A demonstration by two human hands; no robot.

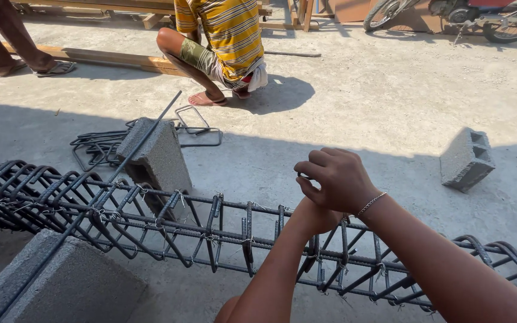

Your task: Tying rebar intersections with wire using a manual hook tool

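Observation:
A long rebar cage [210, 221], made of dark ribbed bars and square stirrups tied with thin wire, lies across the view. My right hand [336, 179], with a thin bracelet at the wrist, hovers just above the cage's top bar. Its fingers are curled shut, and thumb and forefinger pinch a small dark bit of wire. My left hand [315, 218] reaches up from below and rests at the cage under my right wrist. Its fingers are hidden behind the right hand.
The cage rests on a grey concrete block [67, 281] near me and a tilted block [157, 155] behind. Loose stirrups [100, 146] lie on the concrete floor, with another block [467, 158] at right. A squatting person [228, 36], another person's feet [31, 63], timber [109, 58] and a motorbike [468, 15] are farther back.

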